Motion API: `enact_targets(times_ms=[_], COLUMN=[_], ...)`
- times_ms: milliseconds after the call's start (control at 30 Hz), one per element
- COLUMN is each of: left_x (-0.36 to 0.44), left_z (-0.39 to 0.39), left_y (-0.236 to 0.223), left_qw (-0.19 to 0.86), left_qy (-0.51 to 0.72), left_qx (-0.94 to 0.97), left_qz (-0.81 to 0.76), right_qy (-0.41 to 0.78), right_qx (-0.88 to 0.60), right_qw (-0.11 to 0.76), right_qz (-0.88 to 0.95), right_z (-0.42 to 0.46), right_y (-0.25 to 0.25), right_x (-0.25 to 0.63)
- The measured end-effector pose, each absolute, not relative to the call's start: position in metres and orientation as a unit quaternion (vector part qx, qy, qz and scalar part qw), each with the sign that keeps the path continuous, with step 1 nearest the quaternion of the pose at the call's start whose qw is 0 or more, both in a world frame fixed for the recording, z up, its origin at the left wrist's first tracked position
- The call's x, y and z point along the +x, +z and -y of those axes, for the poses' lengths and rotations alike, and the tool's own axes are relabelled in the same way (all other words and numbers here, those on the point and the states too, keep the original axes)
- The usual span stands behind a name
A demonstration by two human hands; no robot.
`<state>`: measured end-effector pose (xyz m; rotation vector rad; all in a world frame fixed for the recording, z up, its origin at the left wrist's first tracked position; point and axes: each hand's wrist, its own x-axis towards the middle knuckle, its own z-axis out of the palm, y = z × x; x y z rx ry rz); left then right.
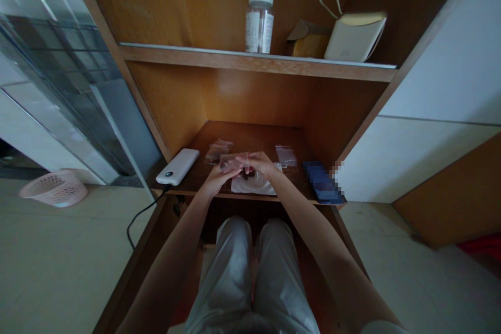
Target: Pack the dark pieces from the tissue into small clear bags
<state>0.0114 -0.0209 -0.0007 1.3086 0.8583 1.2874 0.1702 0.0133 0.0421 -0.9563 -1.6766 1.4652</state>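
Note:
Both my hands meet over the brown shelf, closed on a small clear plastic bag (230, 163). My left hand (219, 177) grips its left side from below. My right hand (260, 162) pinches the bag's right end. Below them lies a crumpled translucent plastic bag (256, 183), with some small dark pieces (247, 173) on it that I cannot make out. To the left rest several small zip bags (214, 150), some with dark contents. Another clear zip bag (286, 155) lies flat, right of my right hand.
A white power bank (178, 166) with a black cable (143, 211) sits at the shelf's left edge. At the right lies a blue phone (321, 182). The upper shelf carries a bottle (259, 22), a cardboard box (309, 40) and a cream case (354, 36). A pink basket (55, 188) stands on the floor.

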Motion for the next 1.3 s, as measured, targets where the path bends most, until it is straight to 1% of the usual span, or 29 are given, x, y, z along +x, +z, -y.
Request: enact_targets(times_ms=[167, 433, 667, 800, 867, 933, 1067, 1133, 1200, 1300], left_x=[0.007, -0.002, 0.0, -0.002, -0.003, -0.004, -0.003, -0.001, 0.002, 0.005], left_z=[0.02, 0.011, 0.015, 0.013, 0.01, 0.009, 0.01, 0.012, 0.013, 0.013], left_y=[-0.006, -0.021, -0.012, -0.014, -0.016, -0.018, -0.015, -0.013, -0.011, -0.011], left_qw=[0.533, 0.572, 0.621, 0.636, 0.641, 0.644, 0.639, 0.626, 0.611, 0.584], left_qy=[0.54, 0.574, 0.575, 0.572, 0.574, 0.574, 0.57, 0.568, 0.563, 0.553], left_qx=[0.559, 0.501, 0.464, 0.451, 0.442, 0.433, 0.434, 0.443, 0.457, 0.486], left_qz=[-0.336, -0.305, -0.262, -0.255, -0.255, -0.261, -0.281, -0.298, -0.317, -0.341], right_qy=[0.569, 0.565, 0.558, 0.553, 0.552, 0.539, 0.439, 0.403, 0.386, 0.37], right_qx=[-0.333, -0.33, -0.344, -0.353, -0.367, -0.413, -0.524, -0.528, -0.525, -0.531], right_qw=[0.311, 0.284, 0.303, 0.316, 0.333, 0.375, 0.518, 0.568, 0.578, 0.535], right_qz=[0.685, 0.701, 0.692, 0.686, 0.67, 0.632, 0.514, 0.485, 0.492, 0.543], right_z=[-0.011, -0.013, -0.008, -0.011, -0.015, -0.019, -0.027, -0.03, -0.03, -0.03], right_y=[0.047, 0.048, 0.047, 0.042, 0.039, 0.035, 0.017, 0.005, -0.006, -0.017], right_x=[0.176, 0.176, 0.175, 0.18, 0.184, 0.185, 0.18, 0.175, 0.171, 0.168])
